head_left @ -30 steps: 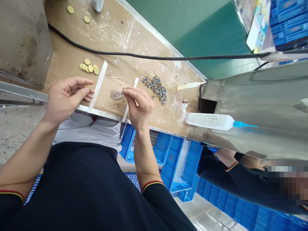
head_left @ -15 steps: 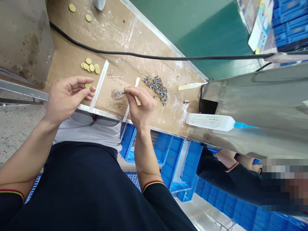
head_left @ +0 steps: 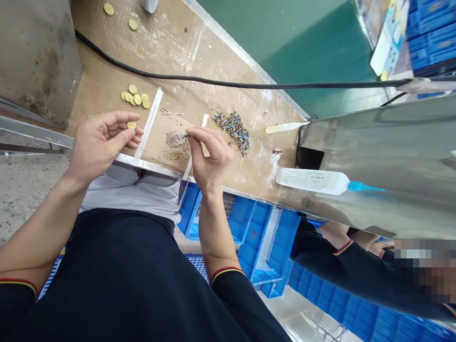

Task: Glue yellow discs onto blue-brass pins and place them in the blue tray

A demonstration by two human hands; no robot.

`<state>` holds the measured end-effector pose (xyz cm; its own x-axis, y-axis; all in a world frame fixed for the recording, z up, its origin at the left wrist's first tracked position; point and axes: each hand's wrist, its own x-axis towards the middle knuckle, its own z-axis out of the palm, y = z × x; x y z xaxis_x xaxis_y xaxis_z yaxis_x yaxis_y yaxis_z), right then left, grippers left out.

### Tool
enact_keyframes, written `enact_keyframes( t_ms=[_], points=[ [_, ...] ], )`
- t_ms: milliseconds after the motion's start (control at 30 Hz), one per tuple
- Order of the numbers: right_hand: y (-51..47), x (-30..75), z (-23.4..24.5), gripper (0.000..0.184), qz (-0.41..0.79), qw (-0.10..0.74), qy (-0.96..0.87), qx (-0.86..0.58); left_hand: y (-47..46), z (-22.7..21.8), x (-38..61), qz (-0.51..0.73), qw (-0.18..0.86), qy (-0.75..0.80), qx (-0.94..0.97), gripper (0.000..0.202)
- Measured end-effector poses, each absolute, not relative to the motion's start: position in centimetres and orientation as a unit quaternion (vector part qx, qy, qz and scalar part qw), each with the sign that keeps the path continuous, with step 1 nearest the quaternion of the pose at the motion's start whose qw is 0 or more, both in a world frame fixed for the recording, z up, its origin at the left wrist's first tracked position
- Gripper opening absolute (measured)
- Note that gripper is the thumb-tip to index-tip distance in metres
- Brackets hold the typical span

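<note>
My left hand (head_left: 105, 140) holds a round yellow disc (head_left: 131, 125) at its fingers, over the near edge of the bench. Thumb and forefinger of my right hand (head_left: 210, 154) are pinched on a small blue-and-metal part (head_left: 185, 136), mostly hidden by the fingertips. Just left of that pinch, a small clear cup (head_left: 175, 139) sits on the cardboard, with brown specks around it. Several more yellow discs (head_left: 136, 99) lie in a cluster beyond my left hand. A pile of small blue-and-brass parts (head_left: 235, 130) lies beyond my right hand.
A black cable (head_left: 213, 82) crosses the bench. On the right are a flat stick (head_left: 287, 127) and a white bottle with a blue nozzle (head_left: 313, 181), lying by a metal housing (head_left: 384, 156). Blue bins (head_left: 245, 225) stand below the bench edge. A co-worker's arm (head_left: 338, 237) shows at lower right.
The right hand with its small part has shifted very slightly right, away from the clear cup. The left hand keeps its hold on the yellow disc. The whole view has drifted a little.
</note>
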<state>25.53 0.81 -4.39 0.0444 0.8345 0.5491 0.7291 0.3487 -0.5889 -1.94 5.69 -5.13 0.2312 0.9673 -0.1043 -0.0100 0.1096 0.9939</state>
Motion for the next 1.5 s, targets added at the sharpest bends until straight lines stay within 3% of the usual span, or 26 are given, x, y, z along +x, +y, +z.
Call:
enact_keyframes(
  t_ms=[233,833,1067,1500],
  points=[
    [0.7,25.8,-4.5,0.021,0.116,0.424,-0.672,-0.596,5.7,-4.8,-2.1,0.404,0.59,0.457,0.529,0.041],
    [0.8,26.3,-5.3,0.026,0.002,0.429,-0.699,-0.572,4.8,-5.2,-1.5,0.441,0.58,0.448,0.519,0.034],
    [-1.9,22.3,-2.8,0.021,0.079,0.532,-0.626,-0.564,1.4,-3.8,0.6,0.432,0.585,0.455,0.514,0.032],
    [-3.8,19.0,-4.1,0.035,0.142,0.519,-0.641,-0.548,-0.3,-2.2,1.6,0.438,0.508,0.487,0.559,0.019]
  ],
)
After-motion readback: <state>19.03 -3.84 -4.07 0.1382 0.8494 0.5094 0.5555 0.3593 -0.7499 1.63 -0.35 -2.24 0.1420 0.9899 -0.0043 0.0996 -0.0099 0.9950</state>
